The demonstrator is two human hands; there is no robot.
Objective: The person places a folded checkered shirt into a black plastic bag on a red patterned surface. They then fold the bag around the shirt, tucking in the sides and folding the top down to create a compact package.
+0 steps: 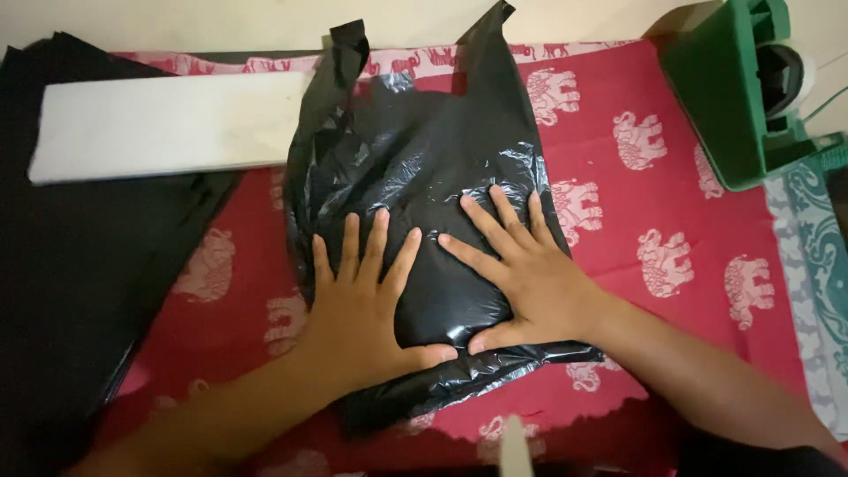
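Observation:
A shiny black plastic bag (415, 159) lies filled and crinkled on a red cloth with white elephant prints (671, 203). Its two handles stick up toward the far edge. My left hand (362, 309) presses flat on the bag's near left part, fingers spread. Beside it, my right hand (521, 274) lies flat on the bag's near right part, fingers spread too. The two thumbs almost meet over the bag's near edge. Neither hand grips anything.
A white folded sheet (159, 124) rests on a pile of black material (71, 256) at the left. A green tape dispenser (742, 88) stands at the far right. A pale patterned cloth (817, 265) runs along the right edge.

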